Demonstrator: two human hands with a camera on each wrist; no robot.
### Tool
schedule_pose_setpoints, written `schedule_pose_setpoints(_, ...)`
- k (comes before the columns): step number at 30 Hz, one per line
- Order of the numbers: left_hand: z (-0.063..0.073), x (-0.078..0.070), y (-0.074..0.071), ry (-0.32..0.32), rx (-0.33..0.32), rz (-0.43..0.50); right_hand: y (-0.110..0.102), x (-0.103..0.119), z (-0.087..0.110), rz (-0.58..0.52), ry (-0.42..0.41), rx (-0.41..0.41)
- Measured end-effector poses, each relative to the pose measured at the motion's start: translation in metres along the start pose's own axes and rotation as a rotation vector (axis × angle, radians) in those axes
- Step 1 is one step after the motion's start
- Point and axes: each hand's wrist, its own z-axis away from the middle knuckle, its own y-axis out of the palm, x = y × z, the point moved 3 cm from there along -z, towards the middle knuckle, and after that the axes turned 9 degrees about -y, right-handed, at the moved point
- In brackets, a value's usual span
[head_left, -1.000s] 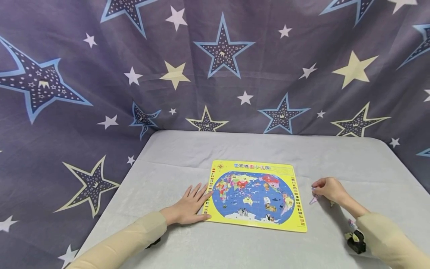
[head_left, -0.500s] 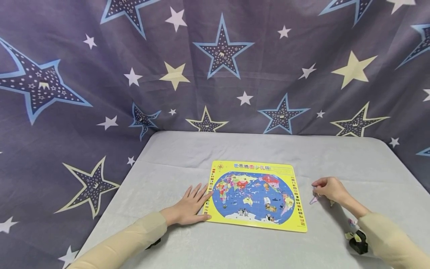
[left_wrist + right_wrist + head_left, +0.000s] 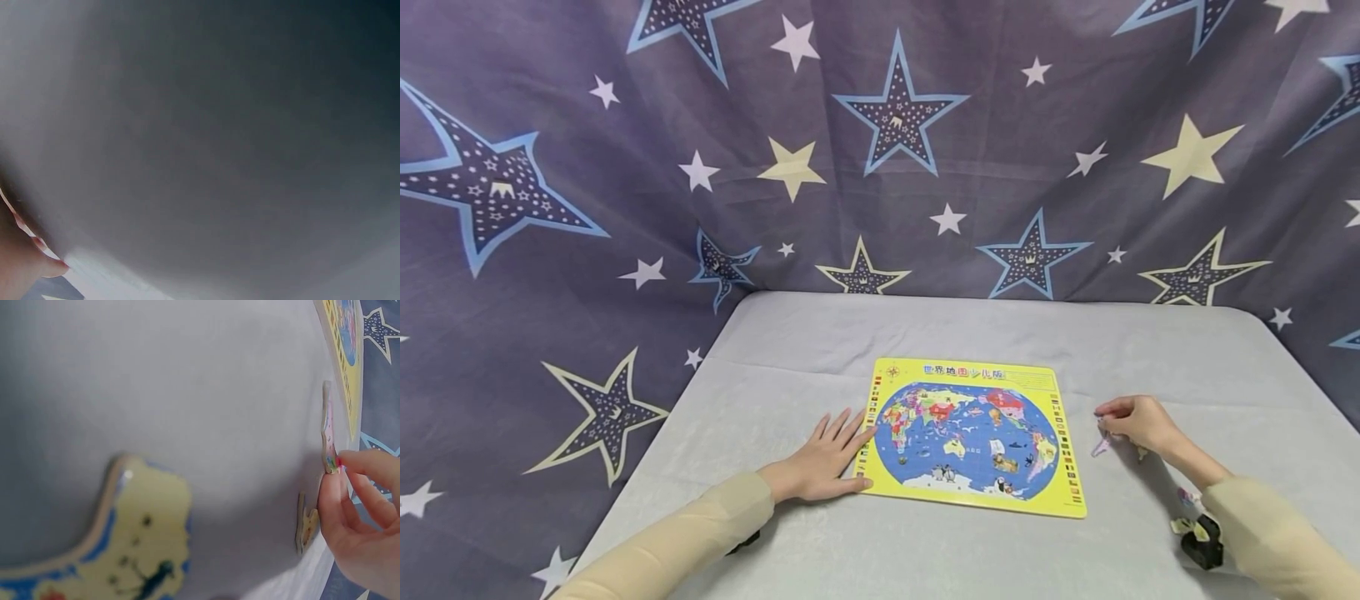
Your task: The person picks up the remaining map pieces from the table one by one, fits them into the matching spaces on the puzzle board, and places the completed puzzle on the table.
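Note:
A yellow-bordered world map puzzle board (image 3: pixel 966 504) lies flat on the grey-covered table. My left hand (image 3: pixel 820 462) rests on its left edge, fingers spread and straight; only part of that hand (image 3: pixel 28 265) shows in the left wrist view. To the right of the board, my right hand (image 3: pixel 1142 425) pinches one end of a thin pink puzzle piece (image 3: pixel 327 428) between thumb and fingers; in the head view the piece (image 3: pixel 1101 447) juts out below the fingertips. A small yellowish puzzle piece (image 3: pixel 306 525) lies just beside this hand.
A yellow and blue puzzle piece (image 3: pixel 150 525) lies close to the right wrist camera. In the head view, a pinkish piece (image 3: pixel 1187 498) and a black wrist device (image 3: pixel 1201 542) show by the right sleeve. A star-patterned curtain (image 3: pixel 895 208) stands behind the table.

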Motion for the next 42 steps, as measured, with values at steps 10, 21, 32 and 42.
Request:
schedule_pose_setpoints(10,0.0,0.001,0.002,-0.004,0.0,0.0,-0.006,0.0,0.0,-0.078,0.058,0.036)
schedule_pose_setpoints(21,-0.001,0.0,0.001,-0.002,0.001,0.016,-0.018,0.005,0.002,-0.08,0.016,0.087)
schedule_pose_setpoints(32,-0.001,0.001,0.001,0.009,-0.014,0.016,-0.022,0.01,0.0,-0.105,0.03,0.126)
schedule_pose_setpoints(42,0.0,0.0,0.0,0.006,-0.007,0.014,-0.011,0.021,-0.005,-0.12,-0.014,0.136)
